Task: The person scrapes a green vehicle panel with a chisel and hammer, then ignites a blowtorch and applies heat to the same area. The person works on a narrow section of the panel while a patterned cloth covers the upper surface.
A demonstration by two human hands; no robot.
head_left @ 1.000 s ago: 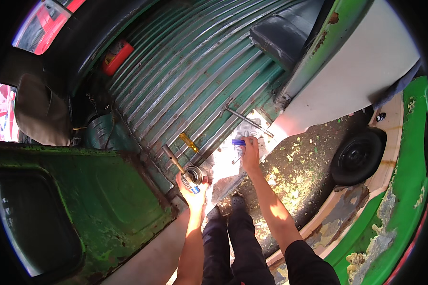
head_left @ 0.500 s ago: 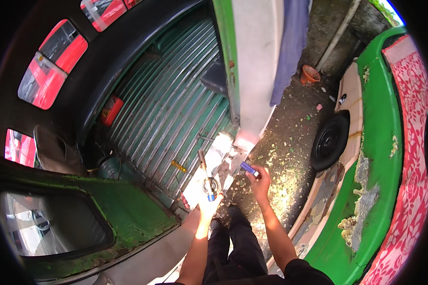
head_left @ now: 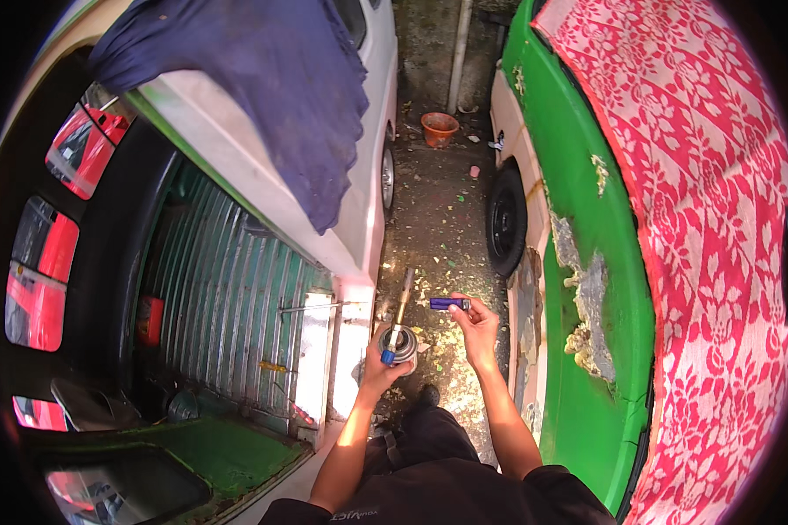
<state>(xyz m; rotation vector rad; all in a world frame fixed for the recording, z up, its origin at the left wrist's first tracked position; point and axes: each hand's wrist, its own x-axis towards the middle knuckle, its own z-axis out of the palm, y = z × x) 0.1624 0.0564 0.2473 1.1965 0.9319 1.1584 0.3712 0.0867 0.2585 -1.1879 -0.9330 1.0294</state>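
My left hand [head_left: 376, 367] grips a gas canister [head_left: 398, 348] with a metal torch nozzle [head_left: 405, 293] pointing away from me and a blue knob at its near end. My right hand [head_left: 474, 325] holds a blue lighter [head_left: 445, 304] horizontally, just right of the nozzle. A metal T-bar [head_left: 305, 308] lies at the open vehicle doorway on the left, with a yellow screwdriver [head_left: 272, 367] lower down on the ribbed green floor.
I stand in a narrow aisle between vehicles. A green body [head_left: 578, 157] with a dark wheel [head_left: 505, 219] and patterned red cloth [head_left: 709, 219] is right; a white panel [head_left: 219, 140] with blue cloth [head_left: 263, 87] is left. An orange pot [head_left: 439, 127] sits ahead.
My view has swung right, from the green floor toward the aisle. The lighter has risen from over the tread plate to beside the nozzle, and the torch has moved out over the aisle.
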